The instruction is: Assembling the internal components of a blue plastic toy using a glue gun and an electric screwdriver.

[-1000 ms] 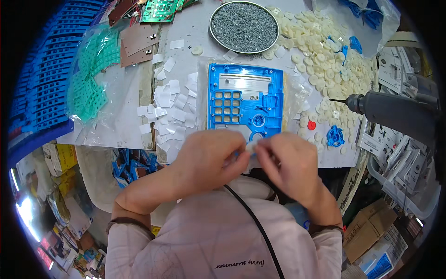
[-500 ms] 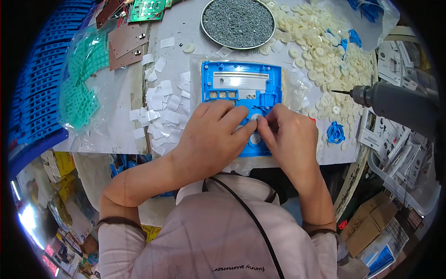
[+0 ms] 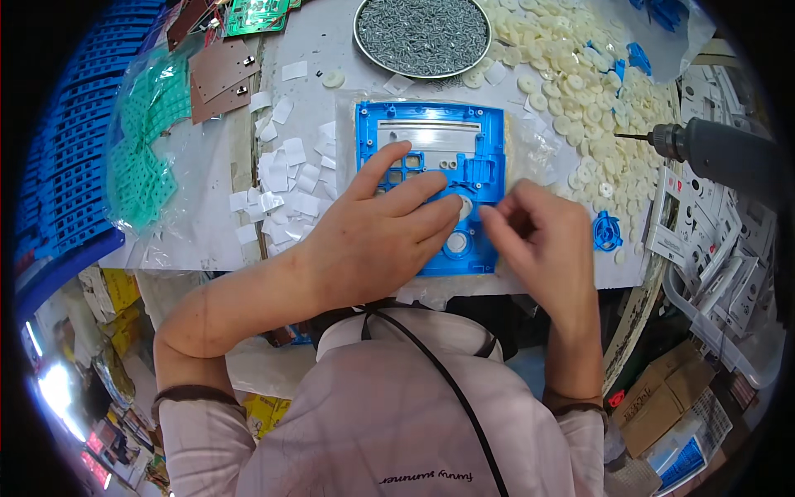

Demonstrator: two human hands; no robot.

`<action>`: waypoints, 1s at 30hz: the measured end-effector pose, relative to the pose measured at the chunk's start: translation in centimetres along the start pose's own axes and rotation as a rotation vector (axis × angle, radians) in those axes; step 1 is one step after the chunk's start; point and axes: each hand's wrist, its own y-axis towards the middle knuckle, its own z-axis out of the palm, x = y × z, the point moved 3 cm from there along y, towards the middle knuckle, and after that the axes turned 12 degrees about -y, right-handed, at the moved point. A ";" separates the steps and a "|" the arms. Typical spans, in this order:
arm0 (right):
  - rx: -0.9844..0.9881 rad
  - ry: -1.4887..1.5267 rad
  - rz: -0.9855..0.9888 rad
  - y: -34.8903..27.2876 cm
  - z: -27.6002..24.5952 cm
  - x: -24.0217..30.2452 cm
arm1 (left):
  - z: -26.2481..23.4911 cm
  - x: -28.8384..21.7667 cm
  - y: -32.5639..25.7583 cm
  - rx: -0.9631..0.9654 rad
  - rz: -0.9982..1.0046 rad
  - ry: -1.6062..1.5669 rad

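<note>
A blue plastic housing (image 3: 490, 124) lies on the table in front of me, with a clear strip window, square openings and round wells. Across its left side my left hand (image 3: 377, 215) rests with fingers spread, one fingertip at a whitish disc (image 3: 465, 207) in a round well. Below that disc a second round well (image 3: 456, 242) shows a white centre. Just off the housing's right edge is my right hand (image 3: 542, 236), thumb and fingers pinched together. Anything between those fingertips is too small or hidden to make out.
A round tray of screws (image 3: 422, 37) stands behind the housing. Whitish plastic discs (image 3: 571, 91) spread at the right, below a power screwdriver (image 3: 712, 149) and near a blue round part (image 3: 606, 231). White paper pieces (image 3: 286, 178) and bagged green keypads (image 3: 153, 157) lie left.
My right hand has moved right, away from the round well to beside the housing. My left index finger has lifted and stretched forward, uncovering more of the square openings.
</note>
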 end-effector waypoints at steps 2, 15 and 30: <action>-0.051 0.127 0.076 -0.9 -0.6 -1.7 | 0.1 0.0 0.1 -0.015 0.008 0.008; -0.203 0.090 0.121 -3.9 -4.1 -3.4 | 0.2 -1.6 0.7 0.113 -0.028 0.097; -0.267 0.040 0.071 -4.5 -4.9 -3.8 | -0.8 -0.4 1.1 0.158 -0.006 -0.007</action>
